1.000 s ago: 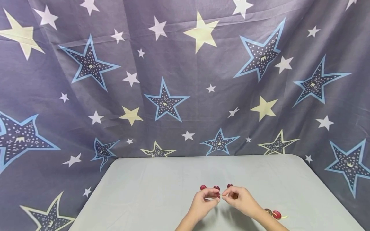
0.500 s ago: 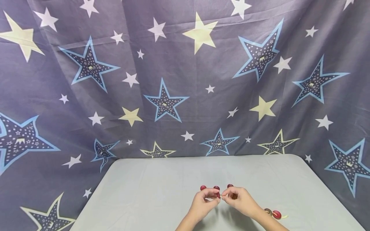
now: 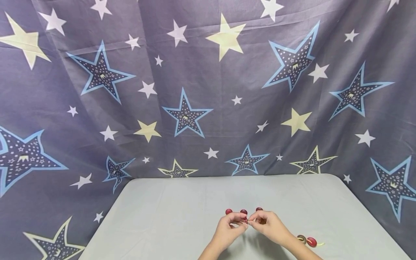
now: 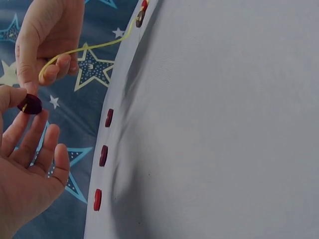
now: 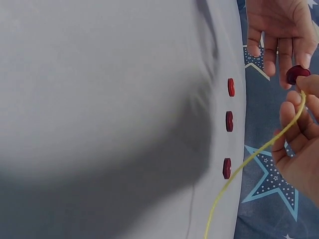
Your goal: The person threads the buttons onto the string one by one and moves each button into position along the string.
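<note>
Between thumb and fingertips, my left hand (image 3: 226, 230) pinches a dark red button (image 4: 33, 105) above the table's near side. A bit of yellow shows at the button's face in the left wrist view. My right hand (image 3: 273, 228) pinches the yellow string (image 5: 271, 141) right at the other side of that button, fingertips nearly meeting those of the left. From the right hand the string trails to a brown button (image 3: 301, 238) and a red button (image 3: 311, 242), which lie strung together on the table by the right forearm.
Just beyond the hands, a bright red button (image 5: 231, 87) and two darker red buttons (image 5: 229, 121) lie in a row on the pale table (image 3: 169, 202). A star-patterned cloth (image 3: 208, 72) hangs behind the table.
The short stretch of yellow string seen between the hands has shrunk, and the right fingertips are now closer to the button. Otherwise both hands stay nearly in place.
</note>
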{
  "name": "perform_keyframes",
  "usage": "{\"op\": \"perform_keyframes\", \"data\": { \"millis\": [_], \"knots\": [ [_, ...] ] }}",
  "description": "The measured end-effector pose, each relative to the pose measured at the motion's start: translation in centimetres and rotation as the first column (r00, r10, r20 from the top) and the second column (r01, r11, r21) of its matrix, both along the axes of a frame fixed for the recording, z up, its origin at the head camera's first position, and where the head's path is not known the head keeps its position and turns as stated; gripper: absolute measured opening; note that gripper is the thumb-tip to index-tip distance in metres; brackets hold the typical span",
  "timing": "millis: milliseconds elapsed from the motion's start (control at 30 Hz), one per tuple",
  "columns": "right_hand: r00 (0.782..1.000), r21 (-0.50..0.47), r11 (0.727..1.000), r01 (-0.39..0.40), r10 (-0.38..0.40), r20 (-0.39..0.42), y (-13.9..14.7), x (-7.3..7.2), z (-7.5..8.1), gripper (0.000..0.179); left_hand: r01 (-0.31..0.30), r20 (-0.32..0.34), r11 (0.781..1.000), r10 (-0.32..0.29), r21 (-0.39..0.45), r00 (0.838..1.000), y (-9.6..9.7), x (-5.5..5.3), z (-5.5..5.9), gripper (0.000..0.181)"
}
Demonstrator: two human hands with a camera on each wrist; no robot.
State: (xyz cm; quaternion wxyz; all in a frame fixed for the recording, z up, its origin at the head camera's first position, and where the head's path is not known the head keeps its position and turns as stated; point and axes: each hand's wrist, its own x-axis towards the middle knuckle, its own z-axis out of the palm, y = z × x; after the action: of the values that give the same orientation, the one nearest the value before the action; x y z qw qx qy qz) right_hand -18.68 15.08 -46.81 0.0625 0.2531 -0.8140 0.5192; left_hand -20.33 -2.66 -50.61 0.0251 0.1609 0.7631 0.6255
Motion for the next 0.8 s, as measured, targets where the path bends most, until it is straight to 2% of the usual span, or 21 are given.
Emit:
{"op": "perform_keyframes", "data": {
  "millis": [167,333,467,633,800],
  "knots": [
    [1.0,-0.012,1.0,-0.014,0.014,0.009,0.5,-1.1,-2.1,0.005,-0.016,0.004,1.0,0.017,-0.016,1.0,0.0,0.9,1.5,0.024],
    [0.996,-0.062,0.997,-0.056,0.06,0.066,0.7,-1.4,-2.5,0.009,-0.023,0.002,1.0,0.023,0.0,1.0,-0.1,1.5,2.4,0.024],
    [0.985,-0.085,0.993,-0.078,0.09,0.15,0.8,-1.3,-2.3,0.014,-0.035,0.003,0.999,0.035,0.001,0.999,-0.1,1.1,1.8,0.025],
    [0.97,-0.096,0.991,-0.089,0.108,0.216,0.8,-1.2,-2.1,0.019,-0.041,0.006,0.999,0.041,0.002,0.999,-0.3,0.2,0.3,0.025],
    [0.963,-0.1,0.992,-0.076,0.099,0.25,0.7,-1.2,-1.8,0.023,-0.027,-0.05,1.0,0.026,-0.006,0.998,-0.4,0.0,0.1,0.026]
  ]
}}
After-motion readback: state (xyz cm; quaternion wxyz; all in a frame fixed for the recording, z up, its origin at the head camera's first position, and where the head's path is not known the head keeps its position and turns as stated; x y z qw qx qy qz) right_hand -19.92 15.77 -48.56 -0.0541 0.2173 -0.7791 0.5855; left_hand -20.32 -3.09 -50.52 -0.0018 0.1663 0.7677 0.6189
